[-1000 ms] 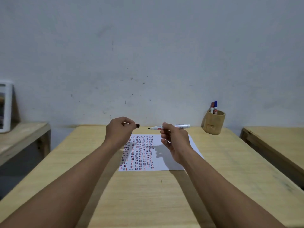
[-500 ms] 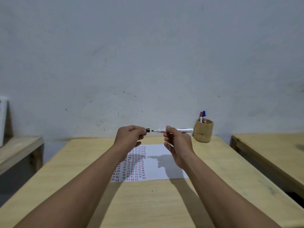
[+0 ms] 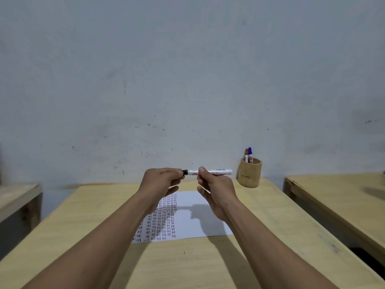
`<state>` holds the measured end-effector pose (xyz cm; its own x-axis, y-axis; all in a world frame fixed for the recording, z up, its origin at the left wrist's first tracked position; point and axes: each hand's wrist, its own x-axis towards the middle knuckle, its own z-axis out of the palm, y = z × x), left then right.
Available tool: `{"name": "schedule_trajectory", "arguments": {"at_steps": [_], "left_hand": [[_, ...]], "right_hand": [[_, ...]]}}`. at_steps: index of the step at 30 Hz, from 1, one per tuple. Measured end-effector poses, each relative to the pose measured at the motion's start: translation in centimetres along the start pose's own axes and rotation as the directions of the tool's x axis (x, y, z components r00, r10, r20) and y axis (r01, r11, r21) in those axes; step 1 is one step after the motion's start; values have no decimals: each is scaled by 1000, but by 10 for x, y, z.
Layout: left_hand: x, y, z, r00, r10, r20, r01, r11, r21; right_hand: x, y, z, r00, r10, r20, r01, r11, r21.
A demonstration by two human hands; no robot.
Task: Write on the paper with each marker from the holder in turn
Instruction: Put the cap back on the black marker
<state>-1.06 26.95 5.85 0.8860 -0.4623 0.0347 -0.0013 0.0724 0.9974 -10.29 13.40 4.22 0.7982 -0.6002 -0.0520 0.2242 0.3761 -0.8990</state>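
Above our pale wooden desk (image 3: 100, 207), our left hand (image 3: 161, 180) has pressed the black cap (image 3: 185, 172) onto the white marker (image 3: 210, 172) gripped by our right hand (image 3: 216, 188); return to the bamboo holder (image 3: 250, 173) likely follows.

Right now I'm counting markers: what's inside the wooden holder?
Two markers stand in the wooden holder: a red-capped marker and a blue-capped marker. Only their upper ends show; the wall hides their barrels and anything lower.

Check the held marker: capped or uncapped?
Capped: the black cap, pinched by the left hand, sits against the marker barrel, no tip showing. Fully seated, cannot tell.
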Motion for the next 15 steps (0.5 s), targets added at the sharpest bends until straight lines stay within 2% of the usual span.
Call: {"name": "schedule_trajectory", "arguments": {"at_steps": [6,9,12,15], "left_hand": [[0,2,11,999,50,-22,-50,999,2],[1,4,16,997,71,-38,-70,997,23],[1,1,23,992,117,-50,-111,989,98],[2,-1,30,984,159,-83,-147,980,132]], "right_hand": [[0,-3,7,995,60,-82,-46,986,160],[2,-4,10,987,28,-157,-4,989,147],[5,-4,5,969,-83,-231,98,994,51],[9,-5,5,950,-242,-195,180,941,-288]]}}
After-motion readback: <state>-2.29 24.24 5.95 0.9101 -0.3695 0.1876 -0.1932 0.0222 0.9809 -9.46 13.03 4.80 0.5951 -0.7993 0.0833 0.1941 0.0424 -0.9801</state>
